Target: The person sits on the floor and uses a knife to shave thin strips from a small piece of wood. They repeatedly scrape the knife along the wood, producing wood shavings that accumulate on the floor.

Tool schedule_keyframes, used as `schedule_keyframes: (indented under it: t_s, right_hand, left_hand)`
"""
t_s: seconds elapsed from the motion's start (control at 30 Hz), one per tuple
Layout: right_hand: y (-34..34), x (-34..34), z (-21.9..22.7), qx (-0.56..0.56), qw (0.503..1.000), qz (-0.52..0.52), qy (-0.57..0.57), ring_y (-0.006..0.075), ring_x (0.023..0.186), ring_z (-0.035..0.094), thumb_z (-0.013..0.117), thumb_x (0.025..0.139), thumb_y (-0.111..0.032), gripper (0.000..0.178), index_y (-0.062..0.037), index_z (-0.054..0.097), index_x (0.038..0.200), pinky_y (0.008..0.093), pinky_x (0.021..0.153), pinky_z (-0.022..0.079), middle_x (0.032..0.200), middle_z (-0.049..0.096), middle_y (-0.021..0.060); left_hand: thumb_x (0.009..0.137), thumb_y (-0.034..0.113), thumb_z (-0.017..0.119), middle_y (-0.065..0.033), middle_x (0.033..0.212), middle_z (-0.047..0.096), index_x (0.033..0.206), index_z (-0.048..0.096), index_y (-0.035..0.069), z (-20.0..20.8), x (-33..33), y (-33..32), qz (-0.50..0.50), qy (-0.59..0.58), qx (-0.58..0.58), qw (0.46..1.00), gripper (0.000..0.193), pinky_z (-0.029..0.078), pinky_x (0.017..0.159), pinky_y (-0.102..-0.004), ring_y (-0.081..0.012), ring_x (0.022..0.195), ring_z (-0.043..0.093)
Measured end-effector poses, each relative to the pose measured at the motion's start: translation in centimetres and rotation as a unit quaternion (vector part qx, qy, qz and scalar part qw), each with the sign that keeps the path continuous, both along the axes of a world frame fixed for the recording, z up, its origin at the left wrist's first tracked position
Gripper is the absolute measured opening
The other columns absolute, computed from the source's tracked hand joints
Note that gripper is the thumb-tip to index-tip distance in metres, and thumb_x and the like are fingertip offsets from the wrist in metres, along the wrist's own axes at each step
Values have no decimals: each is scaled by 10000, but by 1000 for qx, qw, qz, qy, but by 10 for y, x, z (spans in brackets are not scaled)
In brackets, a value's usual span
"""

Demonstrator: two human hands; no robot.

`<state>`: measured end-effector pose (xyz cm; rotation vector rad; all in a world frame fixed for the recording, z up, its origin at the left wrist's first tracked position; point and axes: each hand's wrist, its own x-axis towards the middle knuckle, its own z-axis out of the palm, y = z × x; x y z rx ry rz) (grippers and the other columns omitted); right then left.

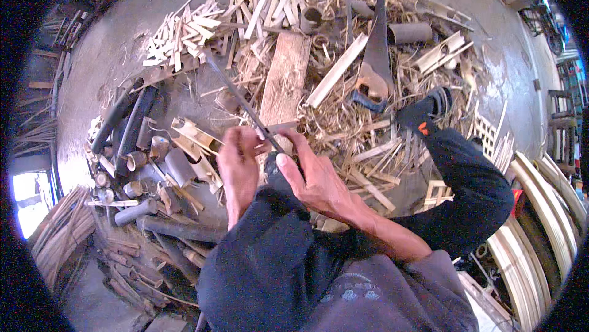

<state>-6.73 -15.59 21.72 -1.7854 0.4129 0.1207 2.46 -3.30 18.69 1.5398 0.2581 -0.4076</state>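
Observation:
A long thin dark strip [236, 94] slants from the far left down to between my hands, just beyond my raised knee. My right hand [322, 182] is closed round its near end, the thumb lying along it. My left hand [239, 160], slightly blurred, has its fingers curled in against the strip; what they pinch is hidden. A short, flat greyish piece [282, 127] shows crosswise between the hands, and I cannot tell whether it is a blade. Beyond them lies a wooden plank [285, 77], its near end close to my fingers.
A handsaw [375, 56] rests on shavings [334, 129] at the right, near my shoe [426, 108]. Pale split bamboo pieces [190, 31] are heaped at the far left. Cut bamboo tubes [178, 163] crowd the left. Long bamboo strips [515, 264] curve along the right.

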Motion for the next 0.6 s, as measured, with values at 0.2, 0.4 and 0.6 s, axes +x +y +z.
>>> schedule_keyframes:
  t_s: [0.2,0.4,0.6]
  right_hand:
    - [19,-7,-60,-8,996,37,-75,382,646,602,444,980,-293,299,-37,530,1108,438,617,466,733,601,213]
    - [31,-8,-98,30,998,33,-43,461,776,621,455,964,-364,366,-23,585,986,521,662,486,804,627,271]
    - [13,-3,-128,40,999,5,-12,357,673,594,472,965,-349,353,-28,619,976,415,639,465,760,599,235]
  left_hand:
    - [1007,340,392,-84,575,548,762,518,15,-3,-7,7,-70,-400,340,848,425,403,498,-333,-177,500,520]
    - [1023,318,341,-72,573,529,750,511,18,1,-1,26,6,-295,303,906,440,389,478,-322,-161,483,480]
    - [1016,351,335,-103,724,576,886,575,18,-5,-4,39,-19,-279,341,898,431,443,608,-340,-208,631,563]
